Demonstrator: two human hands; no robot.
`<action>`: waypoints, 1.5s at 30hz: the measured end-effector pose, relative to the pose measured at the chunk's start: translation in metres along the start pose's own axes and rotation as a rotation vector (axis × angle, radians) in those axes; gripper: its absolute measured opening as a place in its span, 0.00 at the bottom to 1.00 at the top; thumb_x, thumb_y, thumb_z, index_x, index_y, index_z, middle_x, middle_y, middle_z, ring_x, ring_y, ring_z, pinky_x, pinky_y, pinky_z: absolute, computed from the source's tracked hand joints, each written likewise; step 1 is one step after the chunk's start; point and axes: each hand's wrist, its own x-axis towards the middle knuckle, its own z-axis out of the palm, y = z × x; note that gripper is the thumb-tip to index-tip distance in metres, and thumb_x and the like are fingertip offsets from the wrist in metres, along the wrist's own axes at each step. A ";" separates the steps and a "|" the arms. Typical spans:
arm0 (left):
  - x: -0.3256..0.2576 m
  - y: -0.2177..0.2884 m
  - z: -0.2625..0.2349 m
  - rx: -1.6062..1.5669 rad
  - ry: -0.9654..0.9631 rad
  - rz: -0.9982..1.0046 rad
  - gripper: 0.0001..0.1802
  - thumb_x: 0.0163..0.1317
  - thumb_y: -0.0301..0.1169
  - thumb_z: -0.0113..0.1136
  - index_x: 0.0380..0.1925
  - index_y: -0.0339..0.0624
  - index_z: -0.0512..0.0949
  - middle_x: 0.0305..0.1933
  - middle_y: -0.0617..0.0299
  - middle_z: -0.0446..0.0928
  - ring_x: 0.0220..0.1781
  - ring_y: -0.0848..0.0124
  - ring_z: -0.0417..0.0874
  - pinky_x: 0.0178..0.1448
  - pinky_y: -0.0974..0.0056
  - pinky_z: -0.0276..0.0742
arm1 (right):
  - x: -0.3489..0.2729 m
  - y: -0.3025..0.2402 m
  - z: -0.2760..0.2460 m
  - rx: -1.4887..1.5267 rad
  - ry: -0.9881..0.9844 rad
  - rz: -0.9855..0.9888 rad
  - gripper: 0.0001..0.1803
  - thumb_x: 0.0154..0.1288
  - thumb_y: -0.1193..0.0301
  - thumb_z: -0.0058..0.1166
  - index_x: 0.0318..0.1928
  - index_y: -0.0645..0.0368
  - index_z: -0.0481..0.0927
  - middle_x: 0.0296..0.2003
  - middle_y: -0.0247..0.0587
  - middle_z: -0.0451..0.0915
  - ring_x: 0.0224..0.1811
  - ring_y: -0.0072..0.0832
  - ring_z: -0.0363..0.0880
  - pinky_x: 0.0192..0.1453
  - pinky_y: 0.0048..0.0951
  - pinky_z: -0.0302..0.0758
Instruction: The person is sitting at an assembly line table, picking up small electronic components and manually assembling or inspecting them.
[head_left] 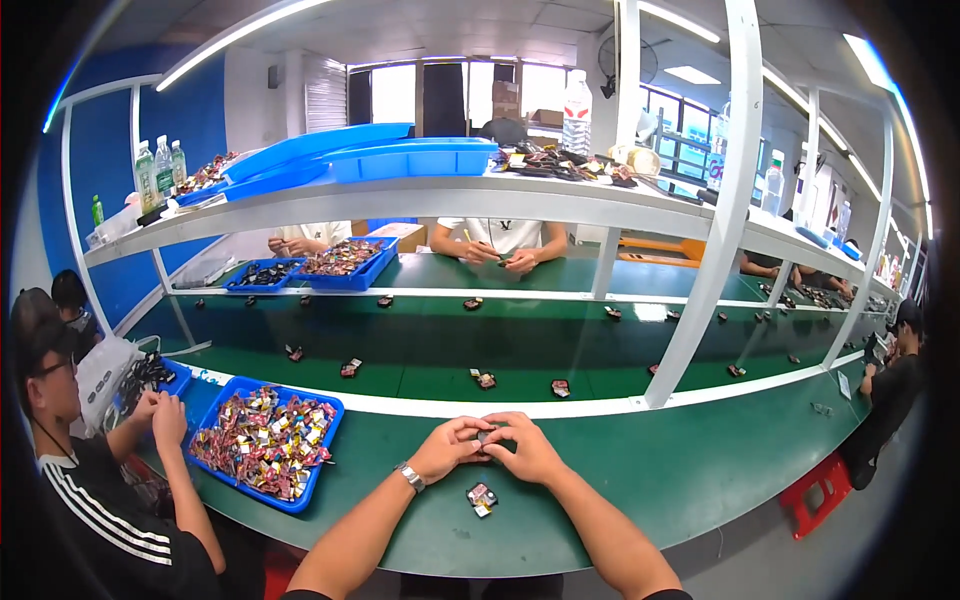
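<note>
Both of my hands meet over the green worktable point(600, 470), fingertips closed around one small dark part point(487, 438). My left hand point(448, 450), with a metal watch at its wrist, grips it from the left. My right hand point(525, 448) pinches it from the other side, thumb and fingers curled. Fingers cover most of the part, so its exact kind is hidden. Just below my hands lies a small electronic assembly point(481, 499) with white, yellow and dark patches. Left of my left forearm stands a blue tray point(335, 420) heaped with many similar small assemblies.
Beyond a white rail point(420, 407) runs a dark green conveyor belt point(430, 345) with scattered assemblies. White uprights point(705, 210) carry a shelf point(400, 202) with blue trays and bottles. A co-worker point(90, 450) sits at the left; others work across the belt and at the right, near a red stool point(818, 495).
</note>
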 end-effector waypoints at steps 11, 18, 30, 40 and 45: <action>0.000 -0.004 -0.008 -0.094 0.004 0.000 0.15 0.71 0.27 0.51 0.56 0.39 0.70 0.59 0.57 0.73 0.58 0.69 0.78 0.61 0.60 0.78 | -0.002 -0.013 0.016 -0.067 0.142 0.025 0.06 0.57 0.73 0.61 0.36 0.58 0.84 0.51 0.38 0.78 0.57 0.39 0.72 0.61 0.37 0.71; 0.000 -0.006 -0.002 -0.086 0.040 0.051 0.14 0.71 0.26 0.52 0.55 0.37 0.71 0.62 0.55 0.73 0.59 0.69 0.78 0.61 0.60 0.78 | -0.004 -0.012 0.022 -0.033 0.226 0.004 0.08 0.56 0.75 0.62 0.38 0.56 0.85 0.53 0.37 0.78 0.58 0.38 0.72 0.61 0.37 0.72; 0.000 -0.008 -0.007 -0.097 0.020 0.129 0.14 0.70 0.25 0.53 0.54 0.39 0.71 0.64 0.53 0.72 0.61 0.66 0.77 0.63 0.59 0.77 | -0.001 -0.015 0.021 -0.011 0.235 -0.015 0.12 0.54 0.76 0.63 0.41 0.53 0.86 0.57 0.38 0.77 0.61 0.39 0.71 0.61 0.37 0.72; 0.000 -0.010 -0.007 -0.109 0.117 0.115 0.15 0.69 0.28 0.55 0.54 0.39 0.71 0.59 0.55 0.74 0.58 0.65 0.79 0.62 0.57 0.78 | 0.003 -0.011 0.025 -0.046 0.208 0.032 0.09 0.58 0.74 0.61 0.41 0.56 0.85 0.54 0.41 0.77 0.59 0.40 0.73 0.61 0.37 0.73; -0.002 -0.001 -0.008 -0.054 0.192 0.045 0.15 0.70 0.28 0.54 0.55 0.38 0.71 0.55 0.56 0.76 0.57 0.66 0.79 0.61 0.58 0.78 | 0.016 -0.011 0.022 -0.072 0.250 -0.014 0.08 0.52 0.76 0.64 0.35 0.58 0.81 0.49 0.40 0.78 0.54 0.39 0.76 0.56 0.36 0.75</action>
